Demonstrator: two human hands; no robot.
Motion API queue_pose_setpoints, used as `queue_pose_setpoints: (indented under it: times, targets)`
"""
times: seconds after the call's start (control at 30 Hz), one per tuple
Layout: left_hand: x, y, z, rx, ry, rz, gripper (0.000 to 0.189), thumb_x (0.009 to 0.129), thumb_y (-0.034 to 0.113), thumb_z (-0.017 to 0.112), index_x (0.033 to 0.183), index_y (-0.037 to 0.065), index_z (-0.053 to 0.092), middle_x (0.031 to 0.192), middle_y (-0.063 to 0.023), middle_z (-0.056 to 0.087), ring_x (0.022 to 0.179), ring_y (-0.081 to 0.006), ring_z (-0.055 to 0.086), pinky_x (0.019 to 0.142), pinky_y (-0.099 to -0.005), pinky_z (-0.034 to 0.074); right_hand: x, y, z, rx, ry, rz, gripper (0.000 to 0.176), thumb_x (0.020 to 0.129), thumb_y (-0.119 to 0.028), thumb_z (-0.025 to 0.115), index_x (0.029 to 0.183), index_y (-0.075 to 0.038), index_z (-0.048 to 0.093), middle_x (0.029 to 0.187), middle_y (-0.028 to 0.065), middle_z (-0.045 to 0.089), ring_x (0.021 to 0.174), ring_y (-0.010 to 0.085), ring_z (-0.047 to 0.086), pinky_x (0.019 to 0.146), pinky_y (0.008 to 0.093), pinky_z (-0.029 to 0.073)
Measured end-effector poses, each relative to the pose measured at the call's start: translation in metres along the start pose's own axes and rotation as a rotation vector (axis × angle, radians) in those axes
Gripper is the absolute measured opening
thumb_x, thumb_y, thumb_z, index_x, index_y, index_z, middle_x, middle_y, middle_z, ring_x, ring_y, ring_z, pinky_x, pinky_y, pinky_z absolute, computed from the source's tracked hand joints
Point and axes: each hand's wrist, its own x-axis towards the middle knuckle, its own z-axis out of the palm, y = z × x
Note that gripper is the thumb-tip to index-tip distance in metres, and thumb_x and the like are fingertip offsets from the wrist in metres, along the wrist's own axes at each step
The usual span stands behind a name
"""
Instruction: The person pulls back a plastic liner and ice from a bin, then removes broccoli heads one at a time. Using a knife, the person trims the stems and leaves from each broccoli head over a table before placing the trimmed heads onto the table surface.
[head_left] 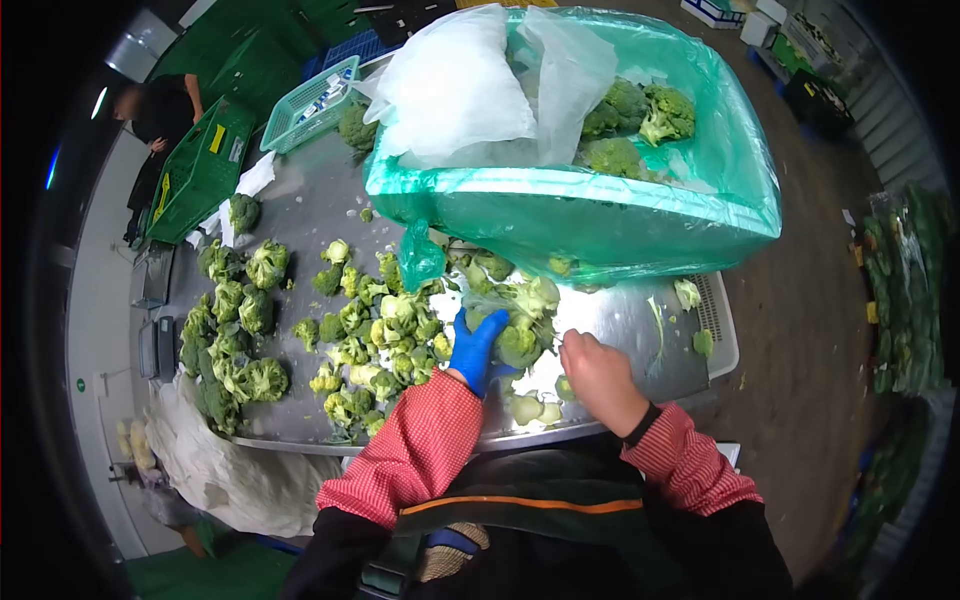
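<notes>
Right fist (603, 382), half-open left hand (474, 348), broccoli (518, 345)

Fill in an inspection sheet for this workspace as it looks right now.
Surface: metal table, small green scraps scattered on it.
Job's things: loose broccoli pieces in the middle, larger broccoli heads to the left; more broccoli in a container lined with green plastic.
Clutter: white bag lying over the container; light-green basket of small packets behind.
Hands: left hand, blue-gloved, against broccoli; right hand, bare, fingers curled, contents unclear.
Cables: nothing seen.
Surroundings: a person beside a green crate; bagged greens at right.
</notes>
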Motion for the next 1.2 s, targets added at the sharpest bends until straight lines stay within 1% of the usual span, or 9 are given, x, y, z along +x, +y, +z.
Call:
queue_pose_setpoints:
  times: [0.1, 0.23, 0.37, 0.47, 0.67, 0.7, 0.8, 0.97, 1.2]
  targets:
    - [-0.001, 0.003, 0.001, -0.004, -0.009, 0.009, 0.093, 0.079, 0.023, 0.075, 0.147, 0.014, 0.012, 0.131, -0.0185, 0.044, 0.11, -0.034, 0.056, 0.076, -0.0526, 0.056, 0.007, 0.008, 0.015, -0.115, -0.061, -0.013, 0.006, 0.085, -0.008, 0.054, 0.086, -0.003, 0.052, 0.071, 0.0133, 0.062, 0.06, 0.0296, 0.065, 0.052, 0.0384, 0.052]
    - [0.011, -0.011, 0.003, -0.026, 0.132, 0.154, 0.09, 0.078, 0.009, 0.073, 0.147, 0.008, 0.014, 0.126, -0.0169, 0.049, 0.109, -0.0273, 0.056, 0.087, -0.038, 0.053, 0.026, 0.018, 0.038, -0.096, -0.064, -0.041, 0.004, 0.084, -0.003, 0.05, 0.087, -0.002, 0.051, 0.069, 0.0157, 0.063, 0.059, 0.0311, 0.065, 0.052, 0.0391, 0.053]
    - [0.0, -0.023, -0.021, -0.085, 0.002, 0.301, 0.082, 0.079, 0.005, 0.068, 0.145, 0.008, 0.018, 0.126, -0.0163, 0.05, 0.112, -0.0295, 0.056, 0.091, -0.0434, 0.052, 0.039, 0.011, 0.037, 0.033, -0.177, -0.026, 0.008, 0.085, -0.006, 0.05, 0.089, 0.001, 0.051, 0.071, 0.0202, 0.064, 0.065, 0.0344, 0.066, 0.056, 0.0428, 0.053]
    - [-0.023, 0.017, -0.062, -0.604, -0.309, 0.034, 0.071, 0.083, 0.032, 0.062, 0.144, 0.01, 0.035, 0.139, -0.0144, 0.046, 0.121, -0.0321, 0.052, 0.1, -0.0501, 0.045, 0.022, 0.041, 0.037, 0.08, -0.083, -0.054, 0.012, 0.09, -0.012, 0.05, 0.09, -0.001, 0.052, 0.073, 0.0197, 0.065, 0.067, 0.0348, 0.066, 0.058, 0.0439, 0.052]
    - [-0.033, 0.05, -0.137, -0.064, -0.079, 0.473, 0.069, 0.081, 0.02, 0.066, 0.141, 0.007, 0.034, 0.132, -0.0113, 0.052, 0.121, -0.0271, 0.053, 0.108, -0.0415, 0.038, 0.04, -0.01, -0.004, 0.332, -0.136, -0.038, 0.019, 0.094, -0.023, 0.053, 0.093, -0.004, 0.051, 0.074, 0.0174, 0.064, 0.067, 0.037, 0.064, 0.057, 0.045, 0.05]
    - [-0.052, 0.066, -0.114, -0.018, -0.153, 0.673, 0.074, 0.077, 0.012, 0.069, 0.141, 0.008, 0.032, 0.131, -0.0095, 0.052, 0.122, -0.0242, 0.051, 0.108, -0.0382, 0.037, 0.045, -0.024, -0.012, 0.355, -0.108, -0.084, 0.018, 0.093, -0.022, 0.054, 0.093, -0.004, 0.053, 0.074, 0.0174, 0.064, 0.068, 0.0373, 0.063, 0.058, 0.0454, 0.05]
    - [-0.052, 0.064, -0.138, 0.265, -0.017, 0.772, 0.099, 0.065, 0.013, 0.075, 0.149, 0.012, 0.023, 0.14, -0.0097, 0.043, 0.128, -0.0247, 0.044, 0.107, -0.0381, 0.038, 0.051, -0.056, -0.029, 0.378, -0.085, -0.215, 0.016, 0.092, -0.02, 0.057, 0.092, -0.005, 0.056, 0.076, 0.0166, 0.063, 0.068, 0.0374, 0.062, 0.059, 0.0459, 0.048]
    - [-0.081, 0.071, -0.152, 0.235, 0.025, 0.546, 0.1, 0.065, 0.013, 0.076, 0.149, 0.012, 0.022, 0.142, -0.0103, 0.042, 0.132, -0.0247, 0.041, 0.109, -0.0379, 0.036, 0.057, -0.071, -0.027, 0.179, -0.133, -0.48, 0.014, 0.089, -0.022, 0.059, 0.087, -0.008, 0.055, 0.072, 0.0104, 0.063, 0.063, 0.0316, 0.062, 0.054, 0.0418, 0.049]
    - [-0.071, 0.083, -0.164, 0.493, -0.086, 0.686, 0.098, 0.066, 0.012, 0.075, 0.149, 0.008, 0.024, 0.145, -0.0121, 0.039, 0.133, -0.0253, 0.04, 0.111, -0.0386, 0.032, 0.09, -0.079, -0.035, -0.023, -0.305, -0.662, 0.017, 0.09, -0.026, 0.058, 0.085, -0.009, 0.056, 0.067, 0.0094, 0.062, 0.061, 0.0309, 0.062, 0.053, 0.0419, 0.048]
